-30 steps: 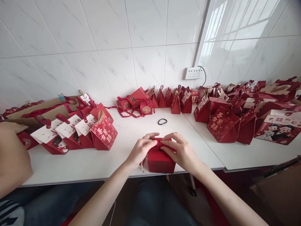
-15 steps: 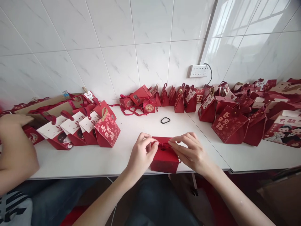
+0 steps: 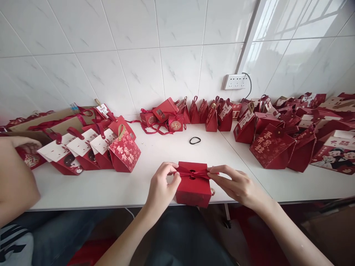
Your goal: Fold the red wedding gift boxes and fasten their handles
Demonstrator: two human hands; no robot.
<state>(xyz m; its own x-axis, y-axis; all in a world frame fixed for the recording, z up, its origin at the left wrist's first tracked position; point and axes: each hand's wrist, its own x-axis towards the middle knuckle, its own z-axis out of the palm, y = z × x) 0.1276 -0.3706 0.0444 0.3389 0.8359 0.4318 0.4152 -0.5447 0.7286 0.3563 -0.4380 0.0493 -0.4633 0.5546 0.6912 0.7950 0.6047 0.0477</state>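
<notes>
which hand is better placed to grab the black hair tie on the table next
Right, probably. The black hair tie lies just right of the red box's middle, slightly nearer the right hand than the left hand. Both hands pinch ribbon ends, so either must let go.

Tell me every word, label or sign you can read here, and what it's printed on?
"喜" and "有": among the white characters on the red patterned bag left of centre; the others there are unclear.
"有": among the gold characters on the red bag at right; the rest are unsure.
Round gold emblem on the small box: too small.
White tags on the bags: blurred.
</notes>
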